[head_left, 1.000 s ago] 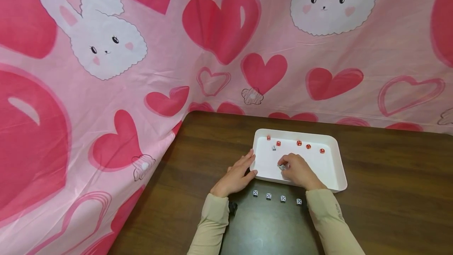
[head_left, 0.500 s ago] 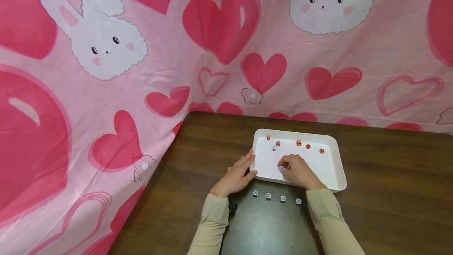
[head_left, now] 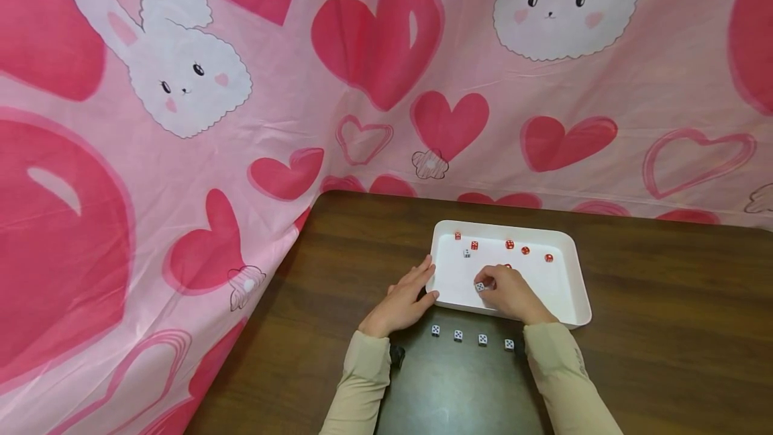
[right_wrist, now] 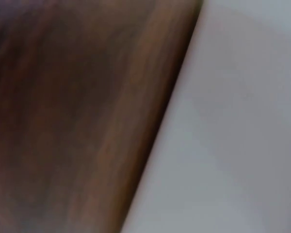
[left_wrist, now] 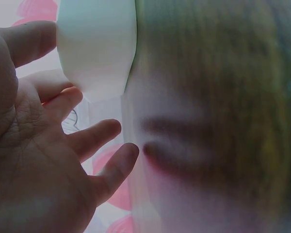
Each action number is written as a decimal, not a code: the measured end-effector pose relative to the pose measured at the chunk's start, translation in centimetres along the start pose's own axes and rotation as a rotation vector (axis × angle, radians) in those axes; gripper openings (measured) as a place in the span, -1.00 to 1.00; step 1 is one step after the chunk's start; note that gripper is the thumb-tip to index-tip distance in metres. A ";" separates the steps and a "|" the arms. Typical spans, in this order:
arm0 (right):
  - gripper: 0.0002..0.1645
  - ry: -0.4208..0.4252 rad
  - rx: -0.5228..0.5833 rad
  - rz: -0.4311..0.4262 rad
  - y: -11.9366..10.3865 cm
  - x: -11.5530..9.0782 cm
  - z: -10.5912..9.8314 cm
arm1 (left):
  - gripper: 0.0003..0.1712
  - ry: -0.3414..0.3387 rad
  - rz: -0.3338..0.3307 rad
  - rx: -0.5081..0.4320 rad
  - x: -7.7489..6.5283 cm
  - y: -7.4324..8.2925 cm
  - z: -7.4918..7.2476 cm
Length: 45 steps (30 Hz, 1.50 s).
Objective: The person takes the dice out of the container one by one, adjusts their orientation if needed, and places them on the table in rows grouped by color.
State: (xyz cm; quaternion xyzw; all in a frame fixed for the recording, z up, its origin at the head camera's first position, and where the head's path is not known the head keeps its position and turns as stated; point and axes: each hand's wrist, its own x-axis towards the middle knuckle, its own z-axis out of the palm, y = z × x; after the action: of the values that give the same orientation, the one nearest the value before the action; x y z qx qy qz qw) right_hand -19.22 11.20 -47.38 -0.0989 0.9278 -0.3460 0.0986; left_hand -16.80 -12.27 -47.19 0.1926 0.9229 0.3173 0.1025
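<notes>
My right hand (head_left: 510, 293) reaches over the near rim into a white tray (head_left: 568, 294) and pinches a white die (head_left: 480, 286) between thumb and fingers. Its top face carries dark pips. At the tray's left end my left hand (head_left: 403, 301) rests with extended fingers against the outer wall; the left wrist view shows those fingers spread beside the tray's white side (left_wrist: 97, 48). Another white die (head_left: 467, 254) lies inside the tray near several red dice (head_left: 510, 245). Part of one red die shows just behind my right hand. The right wrist view shows only tray and tabletop.
Several white dice (head_left: 458, 335) stand in a spaced row in front of the tray, on a grey-green surface (head_left: 459, 395). Around it is a brown wooden table (head_left: 664, 314). A pink curtain with hearts (head_left: 374, 39) hangs behind and along the left side.
The pinched white die has turned in my right fingers, so its pip face shows more plainly. A red die behind that hand has come partly into sight. The left hand stays put.
</notes>
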 end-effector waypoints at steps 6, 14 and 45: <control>-0.80 0.002 0.015 0.022 0.2 0.0 0.0 | -0.33 -0.002 -0.006 0.002 0.0 0.1 0.0; -0.81 0.021 0.019 -0.013 0.4 -0.1 -0.4 | -0.34 0.001 0.014 0.019 0.0 0.1 0.0; -0.74 0.138 0.106 -0.055 0.8 -1.4 -2.0 | -0.35 0.003 0.022 0.015 -0.1 0.4 -0.1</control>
State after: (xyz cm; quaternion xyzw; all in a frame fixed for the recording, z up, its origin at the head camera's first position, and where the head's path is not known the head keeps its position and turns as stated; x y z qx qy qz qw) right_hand -18.48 13.41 -46.23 -0.0949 0.9097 -0.4033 0.0302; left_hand -16.64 -12.10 -46.87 0.2030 0.9232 0.3118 0.0963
